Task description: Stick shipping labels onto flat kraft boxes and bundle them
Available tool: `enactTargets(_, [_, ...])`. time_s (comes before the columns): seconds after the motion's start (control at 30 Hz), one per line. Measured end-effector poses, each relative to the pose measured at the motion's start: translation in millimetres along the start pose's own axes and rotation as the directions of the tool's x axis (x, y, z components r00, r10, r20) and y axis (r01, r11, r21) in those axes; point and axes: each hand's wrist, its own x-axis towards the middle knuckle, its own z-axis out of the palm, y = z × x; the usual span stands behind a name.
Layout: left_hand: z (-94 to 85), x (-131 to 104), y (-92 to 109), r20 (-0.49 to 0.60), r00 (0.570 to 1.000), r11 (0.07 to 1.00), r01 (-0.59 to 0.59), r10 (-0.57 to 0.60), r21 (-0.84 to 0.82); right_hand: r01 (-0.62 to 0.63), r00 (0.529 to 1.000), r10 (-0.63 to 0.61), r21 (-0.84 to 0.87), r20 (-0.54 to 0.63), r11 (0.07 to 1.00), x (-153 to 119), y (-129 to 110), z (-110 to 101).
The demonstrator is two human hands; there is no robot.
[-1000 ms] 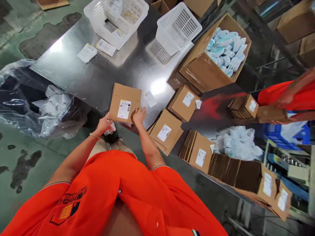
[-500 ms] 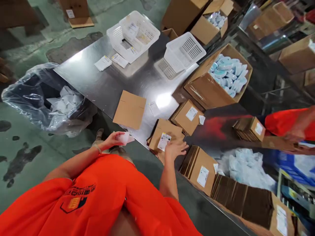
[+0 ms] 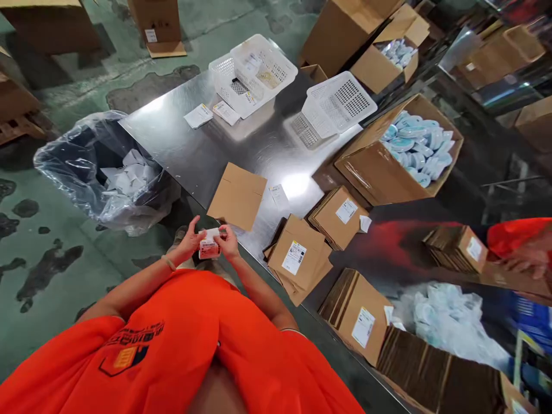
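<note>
Steel-grey and gleaming, the worktop cuts diagonally across the whole scene, and it's a busy one! Biggest thing standing on it is the open carton, tilted in view and loaded with round white-and-teal packs. Off the left end sits the bin, draped in clear plastic, crumpled white paper inside.

Down the near right edge runs a long row of folded cardboard. Up at the far side, white perforated baskets: a pair overlapping, and just beside them a single basket. Two labelled stacks, the near stack and the far stack, lie side by side mid-worktop, and to their left a plain cardboard piece rests by the edge.

At far right, a co-worker's hand is on cardboard, blurred.

Now to the hands! Left hand and right hand meet in front of the orange shirt, just off the near edge, pinching the barcoded label between them, one at each side. Near the cardboard piece, one loose paper slip lies flat.
</note>
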Motion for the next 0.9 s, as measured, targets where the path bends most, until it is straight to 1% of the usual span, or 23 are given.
enactTargets(0.03, [2.8,-4,-2,0.027,0.999,0.999,-0.034,0.033,0.032,0.004,1.0,-0.004,-0.007,0.007,1.0,4,-5,0])
enactTargets(0.07, [5.9,-6,-2,0.03,0.999,0.997,-0.045,0.043,0.058,0.008,1.0,-0.008,-0.022,0.012,1.0,6,-9,0])
enactTargets(0.13, [12.5,-7,0,0.015,1.0,0.994,-0.015,0.013,0.108,0.007,1.0,-0.007,-0.061,0.011,0.998,8,-15,-2])
enactTargets(0.2, [19.1,-1,5,0.0,1.0,0.989,0.024,-0.024,0.146,0.016,1.0,-0.017,-0.107,-0.012,0.994,5,-16,-7])
enactTargets(0.27, [26.0,8,10,-0.009,0.999,0.984,0.043,-0.043,0.173,0.076,0.994,-0.09,-0.189,-0.063,0.979,-2,-13,-12])
enactTargets(0.33, [32.2,18,14,-0.006,0.998,0.98,0.059,-0.059,0.19,0.145,0.977,-0.183,-0.299,-0.105,0.943,-11,-9,-17])
enactTargets(0.4, [35.8,28,13,0.012,0.996,0.976,0.082,-0.086,0.202,0.174,0.963,-0.24,-0.398,-0.124,0.901,-17,-6,-22])
enactTargets(0.47, [35.9,35,9,0.053,0.988,0.968,0.132,-0.147,0.215,0.187,0.949,-0.28,-0.455,-0.146,0.87,-16,-8,-30])
enactTargets(0.5, [34.8,38,7,0.074,0.98,0.96,0.164,-0.185,0.226,0.193,0.938,-0.303,-0.473,-0.167,0.86,-11,-11,-35])
enactTargets(0.53, [33.4,39,3,0.093,0.971,0.951,0.194,-0.221,0.241,0.195,0.925,-0.324,-0.487,-0.197,0.852,-1,-16,-42])
enactTargets(0.6, [31.3,38,-4,0.125,0.952,0.937,0.243,-0.28,0.251,0.166,0.894,-0.345,-0.506,-0.285,0.847,27,-31,-60])
enactTargets(0.67, [32.7,36,-11,0.14,0.938,0.936,0.284,-0.316,0.21,0.109,0.86,-0.34,-0.514,-0.381,0.851,65,-48,-79])
enactTargets(0.73, [37.8,36,-18,0.138,0.933,0.939,0.313,-0.332,0.141,0.068,0.841,-0.327,-0.515,-0.431,0.854,104,-63,-93])
enactTargets(0.77, [40.6,37,-22,0.13,0.934,0.941,0.319,-0.332,0.113,0.058,0.845,-0.32,-0.52,-0.429,0.852,121,-69,-97])
enactTargets(0.83, [43.2,40,-29,0.114,0.941,0.946,0.308,-0.318,0.098,0.04,0.868,-0.303,-0.553,-0.393,0.832,146,-76,-100])
enactTargets(0.9, [36.7,43,-36,0.109,0.946,0.944,0.287,-0.307,0.162,0.0,0.884,-0.282,-0.605,-0.372,0.796,158,-78,-98])
